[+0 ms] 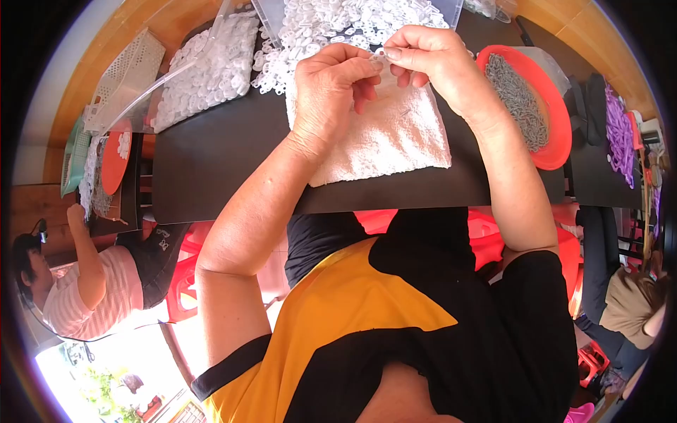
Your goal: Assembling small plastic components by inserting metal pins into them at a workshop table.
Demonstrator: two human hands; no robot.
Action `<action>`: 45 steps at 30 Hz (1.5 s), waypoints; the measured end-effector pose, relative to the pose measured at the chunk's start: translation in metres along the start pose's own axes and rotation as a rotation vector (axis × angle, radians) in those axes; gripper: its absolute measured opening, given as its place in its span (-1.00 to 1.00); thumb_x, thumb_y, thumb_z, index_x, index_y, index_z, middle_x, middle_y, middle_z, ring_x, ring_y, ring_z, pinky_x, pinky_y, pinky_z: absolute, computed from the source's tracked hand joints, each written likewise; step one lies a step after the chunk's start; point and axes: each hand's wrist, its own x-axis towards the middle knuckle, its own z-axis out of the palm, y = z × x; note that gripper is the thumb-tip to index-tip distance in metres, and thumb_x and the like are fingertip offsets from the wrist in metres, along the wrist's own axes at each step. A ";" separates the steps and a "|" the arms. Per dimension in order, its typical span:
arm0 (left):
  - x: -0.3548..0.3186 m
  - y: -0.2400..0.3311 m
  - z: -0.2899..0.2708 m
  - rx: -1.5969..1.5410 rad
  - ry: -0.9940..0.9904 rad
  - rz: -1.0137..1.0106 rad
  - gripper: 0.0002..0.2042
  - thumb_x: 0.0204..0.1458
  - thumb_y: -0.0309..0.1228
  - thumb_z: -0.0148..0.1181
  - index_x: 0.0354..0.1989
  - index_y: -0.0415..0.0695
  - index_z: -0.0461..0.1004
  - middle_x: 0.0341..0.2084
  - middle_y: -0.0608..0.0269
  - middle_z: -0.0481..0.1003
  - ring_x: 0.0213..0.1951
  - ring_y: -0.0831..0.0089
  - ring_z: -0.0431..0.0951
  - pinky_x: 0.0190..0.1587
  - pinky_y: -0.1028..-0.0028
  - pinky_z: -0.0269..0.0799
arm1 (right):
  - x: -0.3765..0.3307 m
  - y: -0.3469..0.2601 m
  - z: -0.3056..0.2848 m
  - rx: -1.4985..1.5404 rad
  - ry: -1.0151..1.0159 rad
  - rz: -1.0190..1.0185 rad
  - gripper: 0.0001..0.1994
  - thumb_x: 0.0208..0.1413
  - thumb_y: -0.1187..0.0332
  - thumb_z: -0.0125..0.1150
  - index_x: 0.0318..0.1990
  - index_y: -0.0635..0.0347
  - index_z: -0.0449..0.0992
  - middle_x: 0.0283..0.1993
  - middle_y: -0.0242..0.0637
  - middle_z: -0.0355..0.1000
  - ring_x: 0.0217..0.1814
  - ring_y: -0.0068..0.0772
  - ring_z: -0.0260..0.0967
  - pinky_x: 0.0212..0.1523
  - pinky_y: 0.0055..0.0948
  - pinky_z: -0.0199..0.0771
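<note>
Both hands work above the far part of a white towel [388,144], which lies on the dark tabletop [226,169], a little back from the near edge. The left hand [326,92] is bent into a pinch, and at the tips of its thumb and forefinger there is a small white piece [380,60], partly covered by the fingers. The right hand [441,63] comes to the same place from the other side, with thumb and forefinger brought close together and the other fingers curled; if it has hold of something, I cannot tell, because the detail is too small. The fingertips of the two hands are very near each other.

At the far edge of the tabletop, beyond the hands, stands a clear bin [269,15] with many white pieces [328,21] in it. More such pieces lie loose just beside its left side. Toward the far left corner is a clear bag [211,74], full of similar pieces. Near the right edge there is a red plate [559,120] with a heap of grey pieces [518,102]. Farther to the right, purple pieces [618,134] lie in a pile. On the left, another person [99,289] sits beside a separate table.
</note>
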 end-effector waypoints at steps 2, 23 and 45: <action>-0.001 0.000 0.002 0.000 0.008 0.009 -0.84 0.03 -0.49 0.25 -0.29 -0.31 0.47 -0.56 0.17 0.50 -0.61 0.48 0.48 -0.61 0.55 0.31 | 0.000 0.000 0.000 0.007 -0.016 0.031 -0.84 0.13 0.32 0.17 -0.34 0.22 0.56 -0.51 -0.42 0.43 -0.47 -0.62 0.38 -0.47 -0.62 0.29; -0.008 0.000 0.008 0.191 -0.136 0.340 -0.68 -0.15 -0.59 0.43 -0.19 -0.26 0.47 -0.36 0.22 0.57 -0.35 0.62 0.56 -0.26 0.63 0.51 | -0.004 -0.009 -0.017 0.108 -0.224 0.093 -0.79 0.17 0.27 0.13 -0.39 0.23 0.50 -0.54 -0.46 0.40 -0.52 -0.65 0.38 -0.51 -0.70 0.25; -0.017 0.002 0.005 0.260 -0.204 0.649 -0.73 -0.08 -0.63 0.36 -0.23 -0.29 0.40 -0.43 0.18 0.55 -0.37 0.48 0.62 -0.30 0.56 0.57 | -0.016 -0.018 0.002 0.363 -0.193 0.084 -0.78 0.12 0.32 0.20 -0.47 0.29 0.51 -0.62 -0.40 0.38 -0.66 -0.63 0.32 -0.63 -0.68 0.18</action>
